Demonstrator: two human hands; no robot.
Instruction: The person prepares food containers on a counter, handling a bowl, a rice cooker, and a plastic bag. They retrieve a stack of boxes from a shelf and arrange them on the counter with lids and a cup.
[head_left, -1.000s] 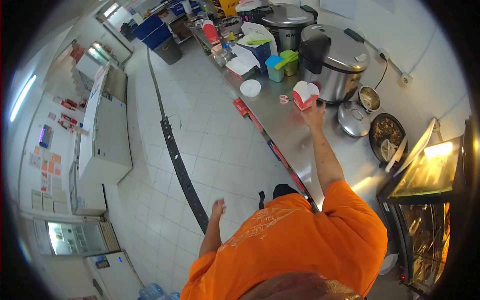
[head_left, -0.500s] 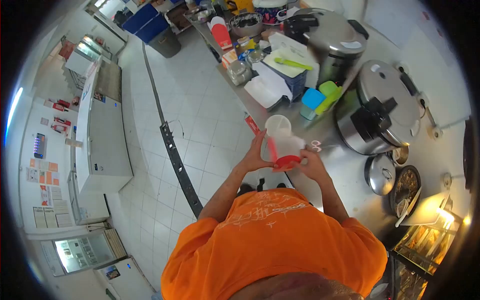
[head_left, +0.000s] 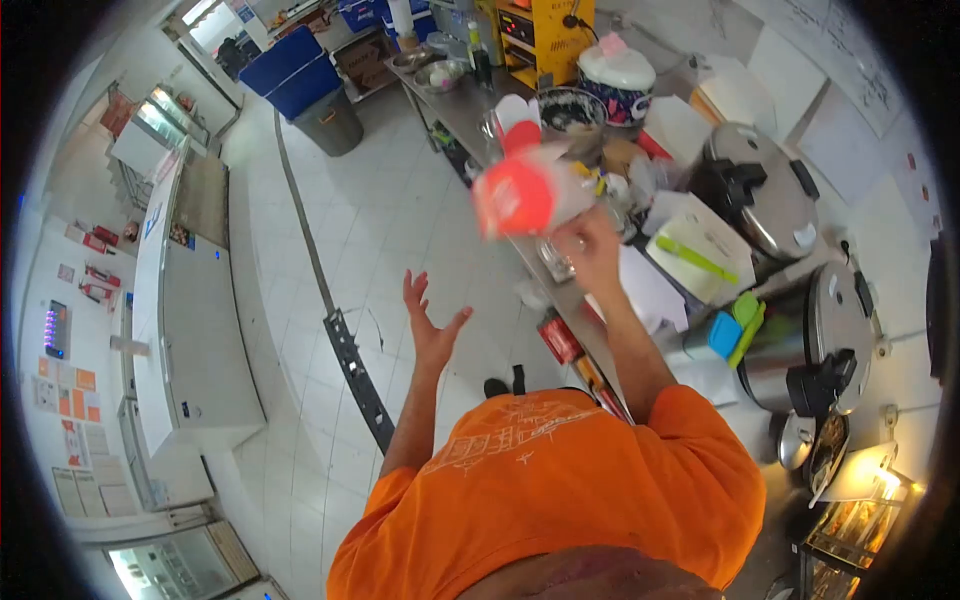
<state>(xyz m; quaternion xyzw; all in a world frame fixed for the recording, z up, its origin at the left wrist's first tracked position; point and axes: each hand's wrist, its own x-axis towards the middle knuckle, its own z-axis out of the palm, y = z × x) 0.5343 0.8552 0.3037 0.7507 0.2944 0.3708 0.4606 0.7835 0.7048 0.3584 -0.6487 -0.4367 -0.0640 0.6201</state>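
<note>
My right hand (head_left: 590, 247) is raised over the counter's left edge, its fingers closed on a red-and-white paper carton (head_left: 520, 197). Motion blurs the carton. Behind it, another red-and-white carton (head_left: 517, 118) stands on the counter. My left hand (head_left: 436, 335) hangs over the floor with fingers spread and holds nothing. Nearest my right forearm are glass jars (head_left: 556, 262), partly covered by that hand, and a stack of white paper (head_left: 640, 290). A bright green utensil (head_left: 697, 260) lies on a pale board beside them.
Two large steel pressure cookers (head_left: 815, 335) line the wall side. Blue and green plastic scoops (head_left: 725, 334) stand near them. Farther back are a bowl with dark contents (head_left: 571, 112), a patterned pot (head_left: 615, 80) and a yellow machine (head_left: 545, 45). A grey bin (head_left: 330, 120) stands on the floor.
My hands have parted. The right has carried the red-and-white carton up and away along the counter; the left has let go and moved left, opening. The camera view has shifted toward the far end.
</note>
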